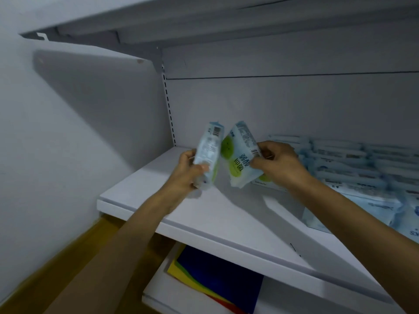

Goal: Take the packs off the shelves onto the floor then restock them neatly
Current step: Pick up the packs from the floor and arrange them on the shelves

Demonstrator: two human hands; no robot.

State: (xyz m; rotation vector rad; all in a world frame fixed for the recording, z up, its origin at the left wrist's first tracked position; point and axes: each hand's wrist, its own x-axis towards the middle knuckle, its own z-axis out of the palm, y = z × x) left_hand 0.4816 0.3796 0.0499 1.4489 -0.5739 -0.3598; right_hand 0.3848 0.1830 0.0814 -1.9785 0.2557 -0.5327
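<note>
In the head view, the left hand [187,172] grips a pale-blue pack [209,152] upright above the left part of the white shelf [192,211]. The right hand [280,163] pinches a second pack [239,155], tilted, just beside the first, above the shelf. More packs [353,159] lie in rows on the shelf's right part. Coloured sheets [217,275] lie on the level beneath the shelf.

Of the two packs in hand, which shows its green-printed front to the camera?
The right pack, held in the right hand: green circles and lettering face us. The left pack, in the left hand, shows its pale, barcoded back.
</note>
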